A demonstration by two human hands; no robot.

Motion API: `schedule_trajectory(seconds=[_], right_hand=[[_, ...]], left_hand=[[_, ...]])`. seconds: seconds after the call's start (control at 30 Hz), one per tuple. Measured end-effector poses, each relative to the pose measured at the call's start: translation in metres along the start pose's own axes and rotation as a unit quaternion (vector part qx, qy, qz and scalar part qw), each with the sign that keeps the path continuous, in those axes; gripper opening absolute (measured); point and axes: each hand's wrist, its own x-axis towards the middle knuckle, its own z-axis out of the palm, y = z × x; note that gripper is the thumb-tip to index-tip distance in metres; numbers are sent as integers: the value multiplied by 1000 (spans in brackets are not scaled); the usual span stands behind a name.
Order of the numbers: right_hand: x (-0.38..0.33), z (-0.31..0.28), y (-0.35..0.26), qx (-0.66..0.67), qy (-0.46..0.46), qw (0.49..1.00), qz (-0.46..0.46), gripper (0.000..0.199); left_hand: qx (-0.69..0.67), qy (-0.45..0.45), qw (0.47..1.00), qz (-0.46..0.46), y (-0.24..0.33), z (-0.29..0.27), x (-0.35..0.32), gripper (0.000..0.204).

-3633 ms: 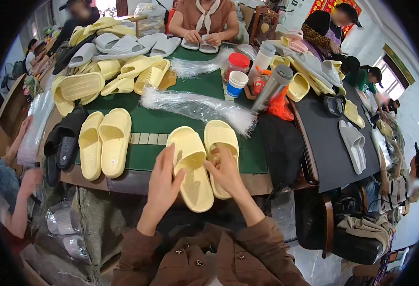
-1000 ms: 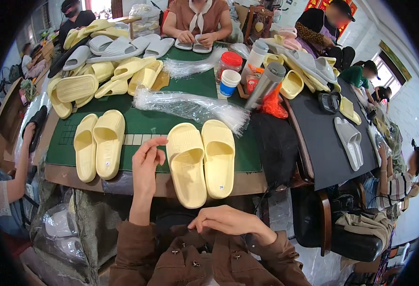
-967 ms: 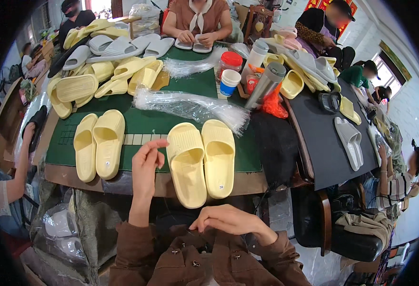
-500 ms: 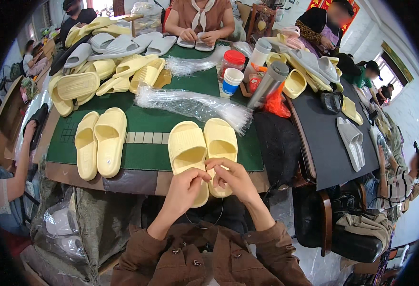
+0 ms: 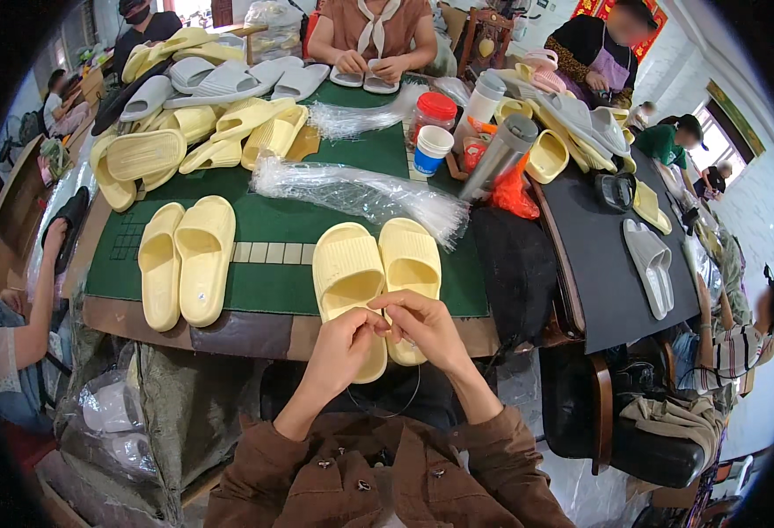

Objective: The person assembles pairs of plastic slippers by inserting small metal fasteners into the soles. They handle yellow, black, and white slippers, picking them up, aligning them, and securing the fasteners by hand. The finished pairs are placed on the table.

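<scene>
Two pale yellow slippers lie side by side at the near table edge, the left slipper [image 5: 348,260] and the right slipper [image 5: 410,257], toes pointing away. Above their heel ends my left hand [image 5: 338,350] and my right hand [image 5: 429,329] meet, both closed in a pinch. Between their fingertips they hold the ends of a thin strand [image 5: 385,416], bent into a loop that hangs below them. Exactly how the ends meet is hidden by the fingers. To the left rests another yellow slipper pair [image 5: 204,260], apart from my hands.
A clear bag of thin strands [image 5: 343,189] lies beyond the slippers. Piled slippers [image 5: 145,157] fill the far left. A paper cup [image 5: 431,151], a red-lidded jar [image 5: 435,109] and a steel flask [image 5: 500,157] stand right of centre. Co-workers sit around.
The fingertips of my right hand have come down and closer against those of my left. The loop still hangs below, and the slippers stay in place.
</scene>
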Motion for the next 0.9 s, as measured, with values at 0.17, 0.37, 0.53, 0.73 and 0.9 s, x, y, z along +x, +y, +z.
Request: schedule_trajectory(seconds=[0.17, 0.37, 0.53, 0.73, 0.9], right_hand=[[11, -7, 13, -17, 57, 998, 7, 20], [17, -14, 20, -9, 111, 994, 9, 20], [14, -25, 37, -3, 172, 985, -2, 19], [15, -28, 34, -184, 159, 970, -7, 17], [37, -20, 39, -351, 168, 904, -175, 19]], left_hand=[[-34, 26, 999, -23, 14, 3, -7, 16], [-31, 35, 997, -54, 6, 1, -14, 19], [-142, 35, 986, -84, -19, -4, -19, 27], [47, 56, 997, -16, -12, -2, -10, 40], [411, 93, 900, 113, -15, 8, 11, 62]])
